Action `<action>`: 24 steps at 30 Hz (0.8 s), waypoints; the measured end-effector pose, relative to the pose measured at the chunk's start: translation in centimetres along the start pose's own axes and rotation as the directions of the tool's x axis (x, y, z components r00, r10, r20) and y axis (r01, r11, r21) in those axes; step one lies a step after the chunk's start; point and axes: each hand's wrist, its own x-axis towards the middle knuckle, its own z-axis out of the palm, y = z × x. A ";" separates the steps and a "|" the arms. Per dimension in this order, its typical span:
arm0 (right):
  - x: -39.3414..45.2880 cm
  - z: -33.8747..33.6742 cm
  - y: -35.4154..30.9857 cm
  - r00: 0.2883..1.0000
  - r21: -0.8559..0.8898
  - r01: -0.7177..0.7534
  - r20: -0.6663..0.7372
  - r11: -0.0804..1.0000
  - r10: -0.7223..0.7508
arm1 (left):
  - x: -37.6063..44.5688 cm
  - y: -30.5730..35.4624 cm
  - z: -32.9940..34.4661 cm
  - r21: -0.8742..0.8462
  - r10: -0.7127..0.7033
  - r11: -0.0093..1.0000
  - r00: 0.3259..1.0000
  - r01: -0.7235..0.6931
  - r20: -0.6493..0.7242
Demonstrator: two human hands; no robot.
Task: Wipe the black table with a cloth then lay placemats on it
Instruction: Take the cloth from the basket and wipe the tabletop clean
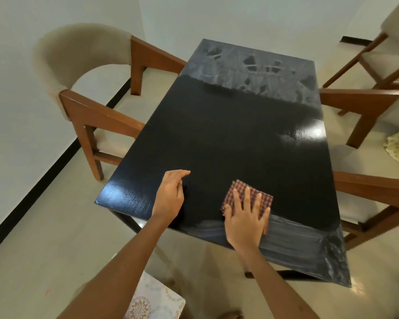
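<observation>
We press our right hand [245, 221] flat, fingers spread, on the folded checked cloth [249, 199] near the table's [217, 134] close edge. Our left hand [169, 195] rests just beside it on the bare top, fingers loosely curled, holding nothing.

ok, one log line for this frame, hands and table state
phase: wiping | right hand: flat on checked cloth | left hand: resting on black table | hazy smears: far end, near right corner

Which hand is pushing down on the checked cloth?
The right hand. It lies flat with spread fingers on the checked cloth near the table's front edge. The left hand only rests on bare tabletop beside it.
</observation>
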 end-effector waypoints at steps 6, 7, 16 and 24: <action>-0.5 0.0 2.3 0.976 -0.007 -0.217 -0.007 0.976 0.217 | 0.2 1.3 2.2 -0.016 0.048 0.999 0.996 -0.047 0.079; -0.7 0.0 1.7 0.974 0.005 -0.228 0.006 0.974 0.228 | 0.1 1.4 2.3 -0.015 0.051 0.999 0.995 -0.050 0.084; -6.2 0.3 -6.7 0.978 0.135 0.209 -0.001 0.969 -0.211 | -0.5 1.9 1.9 -0.009 0.048 0.999 0.994 -0.048 0.101; -7.5 0.1 -5.7 0.851 0.035 0.515 0.103 0.857 -0.515 | -1.1 2.7 3.0 0.007 0.036 0.999 0.985 -0.038 0.170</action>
